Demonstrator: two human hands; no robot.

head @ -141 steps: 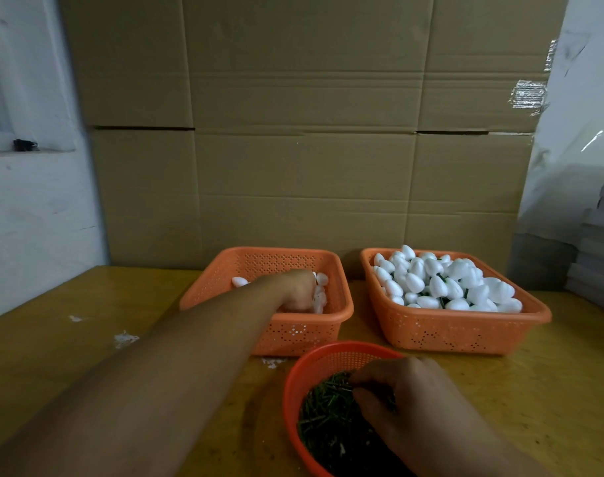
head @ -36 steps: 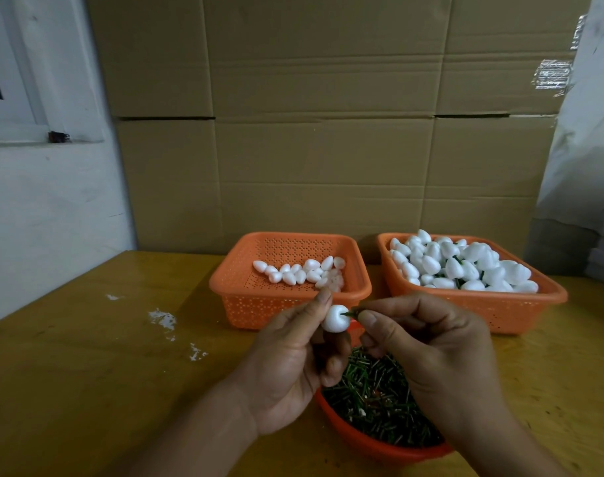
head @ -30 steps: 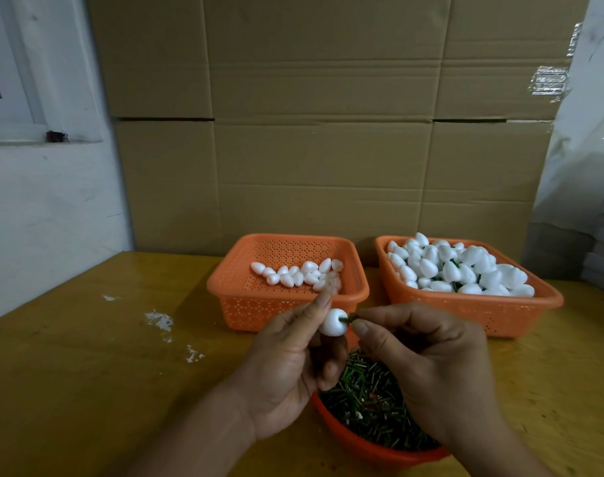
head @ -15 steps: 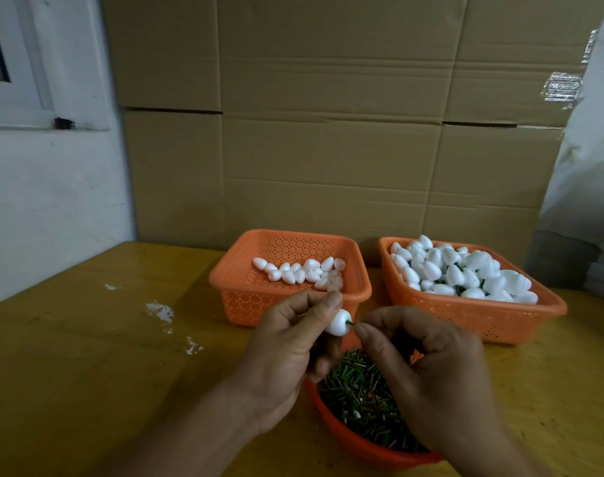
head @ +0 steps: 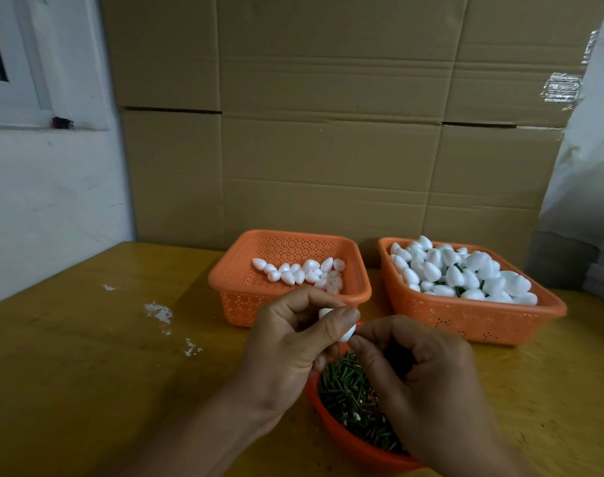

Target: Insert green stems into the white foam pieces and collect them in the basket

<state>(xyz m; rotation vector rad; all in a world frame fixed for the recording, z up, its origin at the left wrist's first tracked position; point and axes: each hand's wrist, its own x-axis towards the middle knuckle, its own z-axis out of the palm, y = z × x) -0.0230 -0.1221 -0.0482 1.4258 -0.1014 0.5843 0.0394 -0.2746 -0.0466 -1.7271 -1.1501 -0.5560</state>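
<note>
A small white foam piece (head: pixel 346 333) sat pinched between the thumb and fingers of the left hand (head: pixel 293 352), held up in the air just above the near round bowl (head: pixel 348 438). Most of the foam was hidden behind the thumb, so only two bits of white showed. The right hand (head: pixel 424 383) was curled tight, with its fingertips (head: pixel 357 342) pressed right against the right side of the foam. It looked like it was pinching a green stem, but the stem itself was hidden, so how far in it had gone could not be told. To do this step well, the left hand likely needed to hold the foam firm but soft, since foam can dent or crumble. The stem should go straight into the middle, not at a slant, or it could poke out the side. A slow, steady push seemed best. Right under the hands, the round bowl held a heap of green stems (head: pixel 348 394). Farther back on the left stood an orange basket (head: pixel 238 273) with only a few plain foam pieces (head: pixel 300 271) inside. Farther back on the right stood another orange basket (head: pixel 431 311) piled high with white pieces (head: pixel 465 273), and little green bits showed among them, so that was probably where this one should go when done. All of it sat on a yellow wooden table (head: pixel 87 356) with a few white crumbs (head: pixel 159 311) on the left. Big brown cardboard (head: pixel 328 132) stood behind.
</note>
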